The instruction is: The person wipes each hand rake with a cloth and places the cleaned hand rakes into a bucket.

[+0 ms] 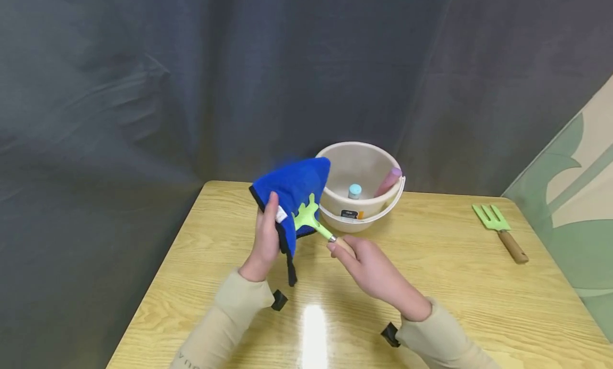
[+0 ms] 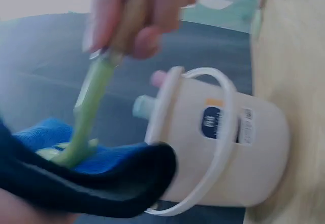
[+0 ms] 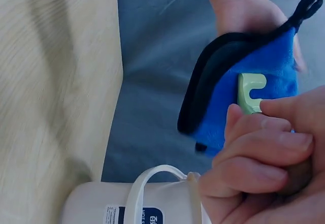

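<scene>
In the head view my left hand (image 1: 265,244) holds a blue cloth (image 1: 294,180) with black edging, a white tag and a hanging loop, its thumb over the near edge. My right hand (image 1: 378,270) grips the pale wooden handle of a small hand rake (image 1: 307,215) with a light green head. The rake's tines lie against the blue face of the cloth, above the table. From the right wrist, curled fingers hide most of the handle, and part of the green head (image 3: 246,89) shows against the cloth. In the left wrist view the cloth hides part of the tines.
Just behind the hands stands a cream bucket (image 1: 330,205) with its handle lowered. Inside it are a teal-topped item (image 1: 355,190) and a pink-purple one (image 1: 389,182). A green hand fork (image 1: 500,233) lies at the right of the wooden table (image 1: 431,241). A dark curtain (image 1: 306,71) hangs behind.
</scene>
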The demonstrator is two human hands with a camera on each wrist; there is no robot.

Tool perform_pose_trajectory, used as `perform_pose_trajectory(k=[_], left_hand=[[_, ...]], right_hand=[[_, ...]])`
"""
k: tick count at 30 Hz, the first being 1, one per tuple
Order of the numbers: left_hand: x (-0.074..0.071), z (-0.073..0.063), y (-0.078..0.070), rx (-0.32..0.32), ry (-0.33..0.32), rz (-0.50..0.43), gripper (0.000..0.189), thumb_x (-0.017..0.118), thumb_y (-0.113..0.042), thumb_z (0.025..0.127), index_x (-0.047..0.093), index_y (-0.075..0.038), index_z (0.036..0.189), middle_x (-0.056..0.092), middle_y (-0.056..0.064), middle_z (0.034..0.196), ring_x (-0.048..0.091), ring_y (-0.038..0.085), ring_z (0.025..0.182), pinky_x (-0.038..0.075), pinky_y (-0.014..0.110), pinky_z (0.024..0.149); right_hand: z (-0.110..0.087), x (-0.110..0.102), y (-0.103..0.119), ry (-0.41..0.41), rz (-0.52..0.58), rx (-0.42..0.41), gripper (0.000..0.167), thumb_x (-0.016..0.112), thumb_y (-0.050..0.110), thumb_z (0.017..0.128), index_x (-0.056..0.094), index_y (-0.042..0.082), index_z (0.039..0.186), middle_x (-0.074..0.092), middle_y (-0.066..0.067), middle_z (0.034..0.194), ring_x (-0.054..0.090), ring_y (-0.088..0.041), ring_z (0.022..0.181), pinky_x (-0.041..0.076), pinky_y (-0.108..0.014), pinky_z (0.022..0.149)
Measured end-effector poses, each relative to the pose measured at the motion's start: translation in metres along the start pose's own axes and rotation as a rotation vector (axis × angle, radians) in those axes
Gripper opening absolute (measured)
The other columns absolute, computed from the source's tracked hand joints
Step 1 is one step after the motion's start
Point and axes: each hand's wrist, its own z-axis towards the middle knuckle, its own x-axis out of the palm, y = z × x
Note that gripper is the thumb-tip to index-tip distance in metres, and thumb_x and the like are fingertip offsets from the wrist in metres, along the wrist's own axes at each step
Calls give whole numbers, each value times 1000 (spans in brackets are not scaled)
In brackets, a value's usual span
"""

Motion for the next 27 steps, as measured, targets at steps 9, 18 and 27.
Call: perform_pose_trajectory(k=[9,18,27], left_hand=[[11,-13,5,-95,23,102,23,57,-6,79,58,1,101,60,5,85,59,15,73,51,25,70],[24,-17,8,-91,-45,102,13,50,1,82,51,-1,96,52,3,89,51,15,85,45,25,79],[28,-31,16,-124,106,112,26,48,-5,87,54,8,109,63,11,101,62,17,94,49,29,88]], right_hand=[[0,-5,5,-40,54,-2,33,53,39,107,68,12,96,41,7,61,36,-8,51,36,-28,50],[5,-1,13,-104,98,-46,32,53,34,107,60,13,84,52,5,71,44,-12,59,40,-28,55],[15,-1,14,-158,129,-93,37,51,32,108,53,11,77,43,5,64,39,-13,55,37,-28,54]])
